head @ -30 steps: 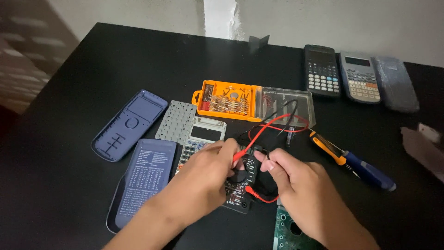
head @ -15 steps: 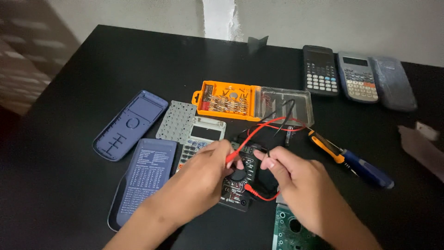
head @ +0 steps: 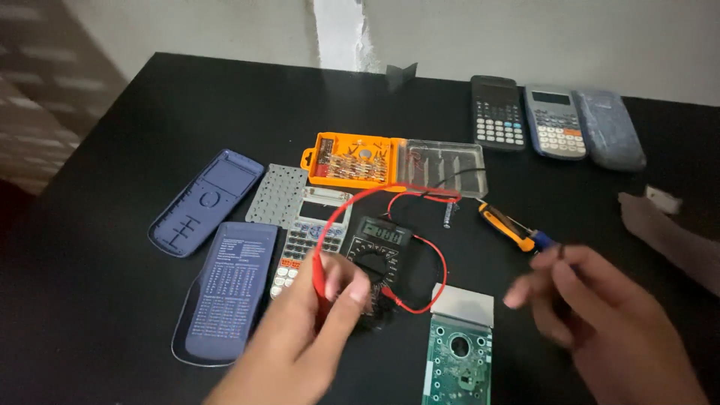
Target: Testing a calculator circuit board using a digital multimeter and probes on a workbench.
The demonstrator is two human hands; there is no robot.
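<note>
I'm seeing the left hand [head: 319, 319] pinching the red probe [head: 318, 271] of a small black digital multimeter with a grey display [head: 379, 251], fingers closed on the probe's grip just left of the meter. The meter is lying flat near the middle of the black table [head: 112, 150], with its red lead wire [head: 435, 266] looping up and round its right side.

The right hand [head: 592, 315] is hovering to the right of the meter, motion-blurred. Something thin and dark seems to sit between its fingers, but I can't tell what, nor whether the hand is closed on it.

A disassembled grey calculator with white keys [head: 311, 236] is sitting just left of the meter, beside a grey rubber keypad sheet [head: 276, 195] and two dark blue plastic shells [head: 206, 201]. A green circuit board [head: 457, 360] is lying just below and right of the meter. An orange screwdriver-bit case with a clear lid [head: 397, 159] is lying behind it, and an orange-and-blue screwdriver [head: 514, 227] to its right. Two intact calculators [head: 525, 120] are lying at the far right edge.
</note>
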